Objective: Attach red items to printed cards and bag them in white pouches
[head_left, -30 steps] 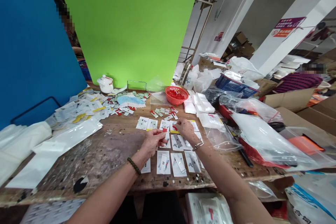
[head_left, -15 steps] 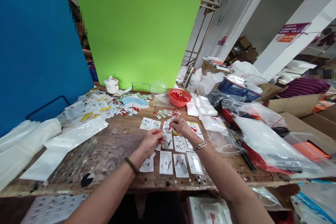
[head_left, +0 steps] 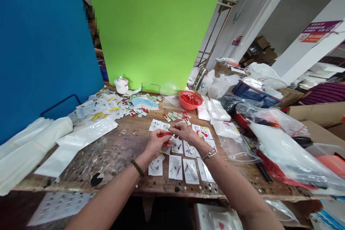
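Observation:
Both hands meet above rows of small white cards [head_left: 175, 167] on the wooden table. A small red piece [head_left: 165, 134] is pinched in my left hand [head_left: 156, 141], which wears a dark green bracelet. The fingertips of my right hand [head_left: 183, 132] are closed at the right end of that piece; a silver bracelet circles the wrist. Clear or grey strips lie on several cards. Just beyond the hands are loose red and pale green pieces [head_left: 172, 115]. Behind them stands a red basket [head_left: 190, 100] holding red pieces.
A pile of packets [head_left: 98, 106] and white plastic sheets [head_left: 78, 140] lie on the left. White packets [head_left: 218, 109], plastic bags [head_left: 283, 149] and a blue basket [head_left: 254, 93] crowd the right. A lidded white pot [head_left: 121, 85] stands at the back, before a green board [head_left: 151, 28].
The view has shifted, so the scene sits further right. My right hand has come left to my left hand, and the red piece now lies between their fingertips.

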Action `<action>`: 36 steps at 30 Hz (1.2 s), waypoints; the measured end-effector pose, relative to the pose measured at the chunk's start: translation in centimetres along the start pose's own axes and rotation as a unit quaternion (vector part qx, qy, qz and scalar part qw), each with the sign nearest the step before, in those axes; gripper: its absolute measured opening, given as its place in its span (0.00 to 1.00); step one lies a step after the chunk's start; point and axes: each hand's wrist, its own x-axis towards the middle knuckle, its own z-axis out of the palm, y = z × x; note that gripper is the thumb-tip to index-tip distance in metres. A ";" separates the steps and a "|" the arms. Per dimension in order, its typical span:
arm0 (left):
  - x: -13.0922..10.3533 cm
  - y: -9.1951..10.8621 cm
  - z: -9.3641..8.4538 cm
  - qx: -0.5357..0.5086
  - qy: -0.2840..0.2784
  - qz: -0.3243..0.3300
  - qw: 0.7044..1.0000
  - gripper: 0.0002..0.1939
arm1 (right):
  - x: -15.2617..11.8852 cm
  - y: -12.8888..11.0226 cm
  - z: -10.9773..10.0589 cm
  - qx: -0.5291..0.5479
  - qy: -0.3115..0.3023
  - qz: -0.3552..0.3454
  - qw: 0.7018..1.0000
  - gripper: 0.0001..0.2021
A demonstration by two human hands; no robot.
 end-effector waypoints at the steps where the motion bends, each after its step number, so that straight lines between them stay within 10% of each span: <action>1: -0.1 0.0 0.0 0.003 -0.001 0.013 1.000 0.16 | -0.3 -0.3 0.2 0.020 -0.020 0.010 1.000 0.05; 20: 0.3 1.3 -3.0 0.002 0.073 -0.021 0.997 0.15 | 4.8 0.9 3.0 -0.181 0.131 -0.030 0.974 0.07; 27: 0.4 1.2 -3.0 0.011 0.055 0.017 0.998 0.16 | 2.5 -1.4 3.6 -0.101 -0.019 -0.072 0.992 0.07; 36: -0.1 1.5 -3.5 0.058 0.022 0.052 0.997 0.20 | 2.7 -2.3 4.9 -0.030 -0.021 -0.085 0.996 0.03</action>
